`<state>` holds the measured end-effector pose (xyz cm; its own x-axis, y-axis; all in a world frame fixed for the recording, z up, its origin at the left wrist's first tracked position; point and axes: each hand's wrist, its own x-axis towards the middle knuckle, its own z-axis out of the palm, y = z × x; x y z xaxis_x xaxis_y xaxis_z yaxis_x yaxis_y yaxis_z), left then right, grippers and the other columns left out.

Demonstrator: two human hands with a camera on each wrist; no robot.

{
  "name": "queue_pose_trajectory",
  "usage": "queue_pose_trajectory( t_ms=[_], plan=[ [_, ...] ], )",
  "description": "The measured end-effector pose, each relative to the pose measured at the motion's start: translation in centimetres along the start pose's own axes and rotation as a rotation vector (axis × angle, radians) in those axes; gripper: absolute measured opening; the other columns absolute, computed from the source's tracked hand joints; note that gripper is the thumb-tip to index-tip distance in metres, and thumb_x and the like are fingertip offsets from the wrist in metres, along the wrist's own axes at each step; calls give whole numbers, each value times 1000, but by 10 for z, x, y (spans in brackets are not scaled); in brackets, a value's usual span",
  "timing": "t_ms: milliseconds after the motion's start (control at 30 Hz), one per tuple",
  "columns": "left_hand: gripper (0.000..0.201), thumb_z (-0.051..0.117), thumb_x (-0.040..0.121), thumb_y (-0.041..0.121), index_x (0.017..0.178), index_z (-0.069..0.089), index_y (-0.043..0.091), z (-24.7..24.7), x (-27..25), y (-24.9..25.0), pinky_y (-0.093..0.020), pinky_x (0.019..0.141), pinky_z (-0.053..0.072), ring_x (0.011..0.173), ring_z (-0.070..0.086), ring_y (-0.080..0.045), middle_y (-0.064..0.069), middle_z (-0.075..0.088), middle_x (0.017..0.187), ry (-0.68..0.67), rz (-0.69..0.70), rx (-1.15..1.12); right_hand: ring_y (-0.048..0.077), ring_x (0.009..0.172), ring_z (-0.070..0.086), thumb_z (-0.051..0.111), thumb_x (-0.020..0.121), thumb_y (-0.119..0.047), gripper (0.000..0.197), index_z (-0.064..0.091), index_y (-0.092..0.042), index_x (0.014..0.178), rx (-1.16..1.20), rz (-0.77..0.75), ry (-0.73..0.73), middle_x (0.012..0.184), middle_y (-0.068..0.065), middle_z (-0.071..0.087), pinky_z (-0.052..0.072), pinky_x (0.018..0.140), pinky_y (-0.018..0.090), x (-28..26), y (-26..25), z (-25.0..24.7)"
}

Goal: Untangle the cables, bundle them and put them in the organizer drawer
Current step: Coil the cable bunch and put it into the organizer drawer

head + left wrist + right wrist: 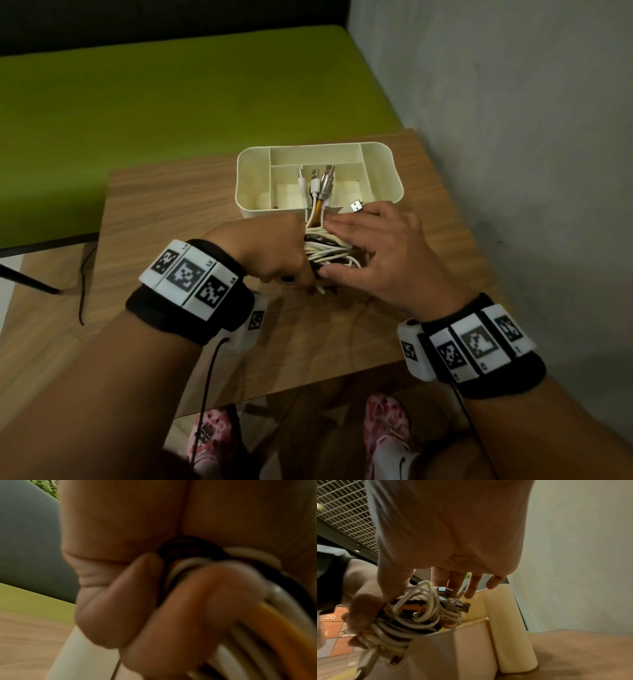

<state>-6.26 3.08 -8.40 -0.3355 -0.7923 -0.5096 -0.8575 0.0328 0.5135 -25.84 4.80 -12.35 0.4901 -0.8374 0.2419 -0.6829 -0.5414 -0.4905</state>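
Note:
A coiled bundle of white, black and orange cables [320,256] is held just above the near wall of the cream organizer [247,178]. My left hand [291,263] grips the coil from the left, fingers curled round it [197,601]. My right hand [339,248] lies over it from the right, thumb under and fingers across the top. In the right wrist view the bundle [412,616] sits at the organizer's rim [471,627]. Several plugs [322,181] stick up over the middle compartment; one USB plug [356,206] pokes out by my right fingers.
The organizer stands on a small wooden table [171,212]. A grey wall [513,137] runs close along the right. A green surface [171,96] lies behind and to the left. A thin black cord [82,291] hangs off the table's left edge.

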Motion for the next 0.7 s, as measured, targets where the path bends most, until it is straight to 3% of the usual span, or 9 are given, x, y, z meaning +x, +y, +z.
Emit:
queue_pose_trajectory(
  t_ms=[100,200,333,433,500,567,700],
  plan=[
    [18,80,69,15,64,63,10,-2,1,3,-19,37,30,35,41,-15,1,52,46,-29,-20,0,14,114,48,60,74,-65,61,67,-30,123,-115,-46,83,129,-17,61,19,85,31,-1,-5,1],
    [21,80,70,15,64,60,17,-3,1,4,-18,37,31,35,41,-13,4,51,45,-35,-6,-16,16,122,44,69,71,-54,65,59,-33,132,-184,-101,127,140,-15,52,24,89,36,-1,-12,-2],
    [20,79,70,10,84,66,17,2,-4,6,-16,35,32,33,40,-5,10,51,42,-4,66,-19,16,142,28,65,73,-43,80,40,-33,149,-185,-147,-47,157,-16,33,21,100,41,1,-17,6],
    [31,80,64,7,87,64,21,2,-8,-4,-25,43,44,46,54,-9,8,65,62,73,132,-70,11,140,26,56,76,-50,79,36,-31,150,-131,-81,-87,152,-15,39,16,97,35,2,-15,9],
    [41,82,61,11,94,63,27,1,-11,-13,-30,57,53,64,65,-13,4,71,78,119,142,-75,10,136,29,54,78,-59,77,39,-29,148,-92,-62,-64,147,-13,45,19,98,37,3,-16,8],
    [41,82,60,13,93,64,31,1,-13,-18,-33,66,56,72,68,-13,5,73,83,131,145,-94,11,133,35,52,79,-64,76,46,-28,145,-42,-43,-33,142,-11,51,24,98,41,5,-18,7],
    [41,82,59,18,89,61,37,0,-15,-20,-37,68,56,72,68,-12,7,72,83,144,153,-109,12,125,43,54,79,-65,72,55,-25,138,-27,-44,25,135,-10,58,24,94,39,5,-19,11]
  ],
)
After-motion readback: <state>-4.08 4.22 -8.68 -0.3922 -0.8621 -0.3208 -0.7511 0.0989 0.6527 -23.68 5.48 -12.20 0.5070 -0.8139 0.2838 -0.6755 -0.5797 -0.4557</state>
